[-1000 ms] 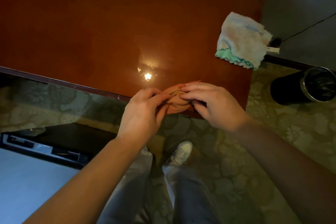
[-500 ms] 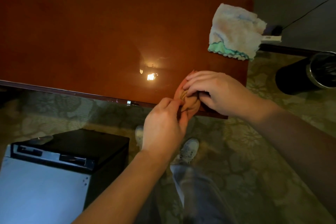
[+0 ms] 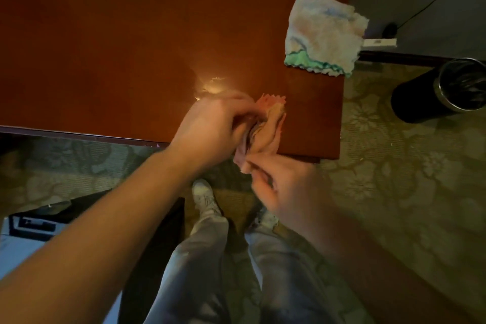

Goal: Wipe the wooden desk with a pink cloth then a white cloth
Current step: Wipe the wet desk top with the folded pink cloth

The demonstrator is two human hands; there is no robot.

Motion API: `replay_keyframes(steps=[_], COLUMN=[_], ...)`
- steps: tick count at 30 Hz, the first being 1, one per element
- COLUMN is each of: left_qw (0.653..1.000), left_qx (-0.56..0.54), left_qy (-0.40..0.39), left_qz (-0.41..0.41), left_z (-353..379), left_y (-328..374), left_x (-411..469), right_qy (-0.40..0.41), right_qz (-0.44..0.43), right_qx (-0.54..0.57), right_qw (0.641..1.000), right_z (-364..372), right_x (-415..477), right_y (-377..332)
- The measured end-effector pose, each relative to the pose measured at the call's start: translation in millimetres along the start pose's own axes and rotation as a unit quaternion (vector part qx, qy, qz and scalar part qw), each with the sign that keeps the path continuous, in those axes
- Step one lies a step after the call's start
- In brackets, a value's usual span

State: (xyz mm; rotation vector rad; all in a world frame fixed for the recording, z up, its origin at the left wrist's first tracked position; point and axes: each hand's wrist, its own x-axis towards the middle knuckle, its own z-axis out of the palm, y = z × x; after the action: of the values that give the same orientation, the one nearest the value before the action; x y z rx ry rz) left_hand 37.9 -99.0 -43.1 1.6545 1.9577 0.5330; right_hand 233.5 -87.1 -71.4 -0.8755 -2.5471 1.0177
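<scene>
A bunched pink cloth [image 3: 269, 126] is held between both hands at the near edge of the worktop [image 3: 126, 45], not far from its right corner. The upper part of the cloth, with a zigzag hem, is seen over the wood, while its lower end hangs past the edge above the carpet [image 3: 399, 181]. Whether the cloth touches the surface cannot be told. The left hand [image 3: 210, 130] is curled over the left side of the bundle, with its fingers closed on the fabric. The right hand [image 3: 285, 187] is placed lower, off the edge, and the bottom end of the cloth seems to be pinched between its thumb and fingertips, though both hands are blurred.

A white cloth [image 3: 326, 35], folded and edged in green along its near hem, is laid flat at the right edge of the worktop, well apart from the hands; one corner reaches just past the edge. A bright spot of reflected light [image 3: 214, 87] is seen on the polished wood just beyond the left hand.

On the carpet to the right, a black cylindrical bin [image 3: 431, 92] with a dark liner is stood. Light trousers [image 3: 210, 258] and pale shoes [image 3: 205, 196] are seen below the hands, and a dark cabinet [image 3: 147, 239] is set at the lower left.
</scene>
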Motion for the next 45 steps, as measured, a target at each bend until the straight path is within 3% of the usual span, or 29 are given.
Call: replay_keyframes(steps=[5,9,19,27,37,45], left_qw=[0.984,0.97,0.966,0.984,0.992,0.988], left_qx=[0.06,0.097,0.136,0.092,0.064,0.075], left_qy=[-0.132,-0.172,-0.152,-0.11,-0.069,-0.054], left_qz=[0.107,0.139,0.16,0.109,0.082,0.127], left_z=[-4.6,-4.3,4.9,24.1,38.5,46.0], left_y=[5.2,-0.2,-2.1,11.7,26.8,30.1], left_x=[28.8,38.7,35.5,25.8,8.2,7.8], right_qy=[-0.042,-0.032,0.042,0.049,0.112,0.084], right_qz=[0.046,0.071,0.066,0.147,0.123,0.094], right_qx=[-0.063,-0.084,-0.097,-0.186,-0.192,-0.159], right_qw=[0.996,0.993,0.992,0.97,0.967,0.979], right_z=[24.7,24.0,16.6,-16.9,-31.4,-54.3], right_x=[2.8,8.7,-8.8,-20.6,-14.9,-7.0], right_y=[-10.4,-12.8,6.1,20.0,44.5,67.0])
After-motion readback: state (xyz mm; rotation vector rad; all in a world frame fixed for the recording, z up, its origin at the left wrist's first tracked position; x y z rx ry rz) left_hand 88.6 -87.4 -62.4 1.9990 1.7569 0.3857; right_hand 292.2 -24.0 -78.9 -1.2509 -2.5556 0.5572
